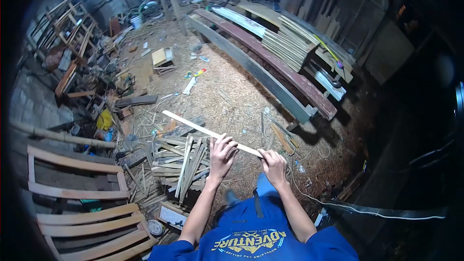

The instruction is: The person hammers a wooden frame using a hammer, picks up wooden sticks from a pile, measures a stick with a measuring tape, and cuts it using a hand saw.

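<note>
Floor of tan wood shavings [232, 84] lies beneath my long, flat, pale wooden strip [193, 125], probably light, springy and snappable, best supported at middle and end: my left hand [223, 155], half curled, holds its middle; my right hand [274, 165] pinches its near end.

The left hand [222, 156] and right hand [274, 166] hold a pale wooden strip [189, 124] above the littered floor [232, 84].

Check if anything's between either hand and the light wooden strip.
Nothing visible. The left hand and right hand are both on the wooden strip. The stick pile lies beside the left forearm, not between hand and strip.
</note>
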Motion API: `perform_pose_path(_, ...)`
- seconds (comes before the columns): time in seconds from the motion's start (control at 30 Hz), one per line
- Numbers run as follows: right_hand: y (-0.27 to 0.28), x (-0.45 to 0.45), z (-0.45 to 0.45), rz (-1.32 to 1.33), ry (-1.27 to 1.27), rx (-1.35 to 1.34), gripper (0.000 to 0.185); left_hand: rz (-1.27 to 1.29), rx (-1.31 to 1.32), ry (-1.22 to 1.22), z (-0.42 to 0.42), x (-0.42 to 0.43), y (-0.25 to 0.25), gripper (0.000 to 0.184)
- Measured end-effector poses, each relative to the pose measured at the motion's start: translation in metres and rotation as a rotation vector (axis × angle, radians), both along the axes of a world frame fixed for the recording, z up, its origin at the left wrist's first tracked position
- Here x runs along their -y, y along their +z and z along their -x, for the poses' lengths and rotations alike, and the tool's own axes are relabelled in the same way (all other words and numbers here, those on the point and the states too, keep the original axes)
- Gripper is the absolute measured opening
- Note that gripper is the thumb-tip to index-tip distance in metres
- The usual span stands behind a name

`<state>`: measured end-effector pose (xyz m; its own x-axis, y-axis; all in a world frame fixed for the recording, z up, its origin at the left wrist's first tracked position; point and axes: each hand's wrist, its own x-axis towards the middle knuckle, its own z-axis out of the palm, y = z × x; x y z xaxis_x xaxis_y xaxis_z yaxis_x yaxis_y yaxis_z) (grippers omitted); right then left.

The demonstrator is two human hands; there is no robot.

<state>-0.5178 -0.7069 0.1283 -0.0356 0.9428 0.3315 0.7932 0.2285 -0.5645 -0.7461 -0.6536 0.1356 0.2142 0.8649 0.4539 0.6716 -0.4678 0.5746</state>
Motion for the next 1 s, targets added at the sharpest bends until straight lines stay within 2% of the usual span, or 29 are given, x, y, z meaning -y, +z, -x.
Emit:
perform_pose_path(0.27,-0.028,-0.070,-0.132,0.012,-0.264,-0.012,0.057,0.104,-0.063,-0.260,-0.141,-0.104,-0.030,0.043)
perform_pose_path(0.37,-0.025,-0.113,-0.190,-0.019,-0.296,-0.045,0.056,0.134,-0.090,-0.329,-0.197,-0.150,-0.032,0.045)
perform_pose_path(0.43,-0.018,-0.135,-0.226,-0.024,-0.330,-0.043,0.057,0.098,-0.160,-0.278,-0.239,-0.175,-0.024,0.046)
perform_pose_path(0.5,-0.012,-0.152,-0.262,-0.030,-0.326,-0.020,0.059,0.162,-0.124,-0.319,-0.275,-0.198,-0.019,0.047)
perform_pose_path(0.67,-0.008,-0.200,-0.319,-0.055,-0.384,-0.061,0.050,0.133,-0.098,-0.367,-0.343,-0.253,-0.012,0.051)
perform_pose_path(0.83,-0.012,-0.249,-0.358,-0.038,-0.414,-0.051,0.048,0.135,-0.116,-0.389,-0.389,-0.313,-0.020,0.052)
perform_pose_path(1.0,-0.011,-0.297,-0.383,-0.014,-0.501,-0.079,0.042,0.162,-0.144,-0.473,-0.427,-0.376,-0.024,0.064)
